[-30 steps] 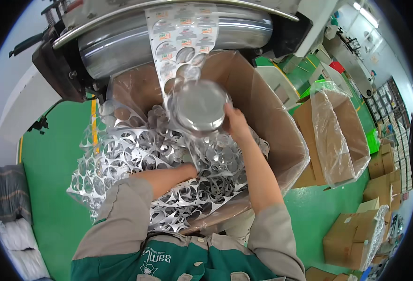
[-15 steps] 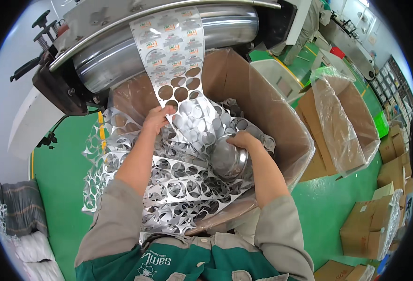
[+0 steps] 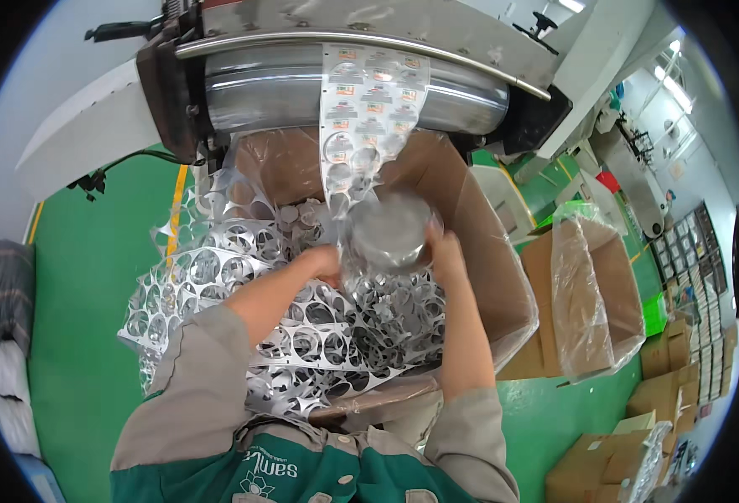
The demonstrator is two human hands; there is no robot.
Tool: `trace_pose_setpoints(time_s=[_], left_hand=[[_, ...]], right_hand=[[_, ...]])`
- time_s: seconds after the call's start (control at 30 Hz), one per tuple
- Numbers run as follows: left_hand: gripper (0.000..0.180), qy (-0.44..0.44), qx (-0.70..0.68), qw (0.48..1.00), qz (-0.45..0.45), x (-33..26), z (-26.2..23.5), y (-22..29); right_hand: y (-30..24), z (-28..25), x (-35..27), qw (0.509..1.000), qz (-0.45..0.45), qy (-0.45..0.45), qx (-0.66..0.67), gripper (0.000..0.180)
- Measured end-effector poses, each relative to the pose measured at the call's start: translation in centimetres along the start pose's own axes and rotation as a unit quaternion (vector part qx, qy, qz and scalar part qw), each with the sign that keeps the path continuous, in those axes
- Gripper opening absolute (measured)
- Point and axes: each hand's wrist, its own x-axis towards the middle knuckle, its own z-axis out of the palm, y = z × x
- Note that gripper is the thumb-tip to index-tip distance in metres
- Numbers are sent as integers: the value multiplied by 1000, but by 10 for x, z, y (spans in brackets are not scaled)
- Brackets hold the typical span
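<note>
A blurred round silvery metal container (image 3: pixel 388 233) hangs over the middle of a large brown cardboard box lined with clear plastic (image 3: pixel 499 281), and the right hand (image 3: pixel 443 247) has its fingers closed on the container's right edge. The left hand (image 3: pixel 329 264) is bent inward just left of the container, near the lower end of a white foil strip printed in orange and grey (image 3: pixel 373 105); its fingertips are hidden, so how far it is open and whether it grips anything cannot be told. The strip drops over a wide polished steel roller (image 3: pixel 256 94), with the box's far wall close behind its lower end. Silver foil webbing full of round holes (image 3: pixel 210 277) crowds the left and near sides, spilling over the left edge, while loose silvery discs (image 3: pixel 290 220) lie near the far left corner. More open room lies to the right, where a gap separates the right hand from the sloping right wall; beyond that edge stands a second plastic-lined brown carton (image 3: pixel 621 302) on the glossy green floor (image 3: pixel 545 411)
</note>
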Motion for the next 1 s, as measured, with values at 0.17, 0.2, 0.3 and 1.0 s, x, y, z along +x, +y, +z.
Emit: trace_pose_setpoints(time_s=[0.17, 0.2, 0.3, 1.0], left_hand=[[14, 62, 1, 990, -124, -1, 7, 2], [13, 70, 65, 989, -113, 4, 16, 3], [16, 51, 195, 979, -9, -9, 41, 5], [27, -50, 262, 960, 82, -5, 121, 27]], right_hand=[[59, -13, 18, 821, -97, -193, -528, 60], [45, -20, 12, 826, -166, -165, -513, 57], [-41, -28, -49, 904, -239, -98, -341, 39], [-67, -18, -62, 877, -237, -172, 381, 33]])
